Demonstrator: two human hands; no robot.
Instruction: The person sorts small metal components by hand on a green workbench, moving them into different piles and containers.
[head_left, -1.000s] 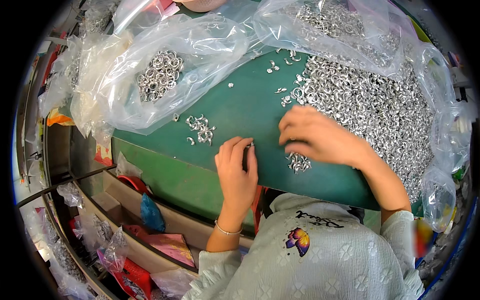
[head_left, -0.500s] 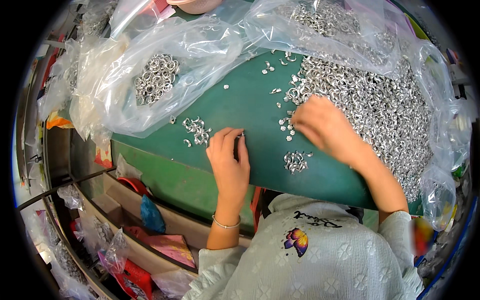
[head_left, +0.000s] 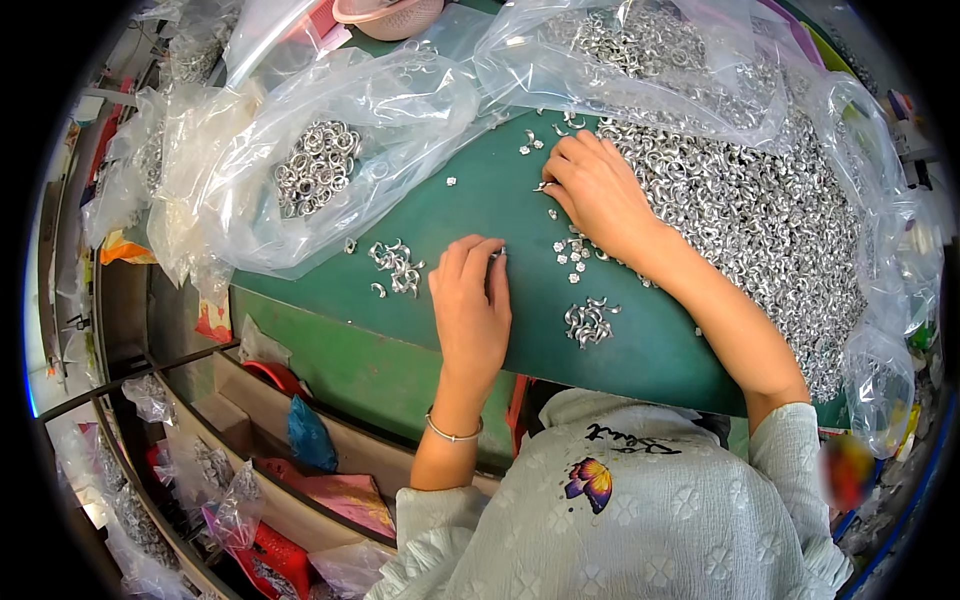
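My left hand (head_left: 468, 298) hovers over the green tabletop (head_left: 420, 205), thumb and forefinger pinched on a small silvery metal piece whose shape is mostly hidden. At the left edge of the big heap of small curved silvery metal pieces (head_left: 740, 220), my right hand (head_left: 598, 192) pinches another small silvery piece (head_left: 541, 187) between thumb and fingertips. Left of my left hand lies a small pile of curved pieces (head_left: 397, 268). A second little pile (head_left: 591, 322) sits between my hands, nearer to me. Several tiny flower-shaped pieces (head_left: 572, 262) are scattered just below my right hand.
A clear plastic bag (head_left: 410, 110) at the far left holds silvery rings (head_left: 318, 168). Another clear bag (head_left: 640, 95) lies over the heap's far side. A pink basket (head_left: 388, 15) stands at the back. Open drawers (head_left: 240, 410) with bags sit below the table's left edge.
My right hand has moved away from me and left, from the heap's near-left edge to a loose piece there. My left hand has shifted slightly right and away, still pinched.
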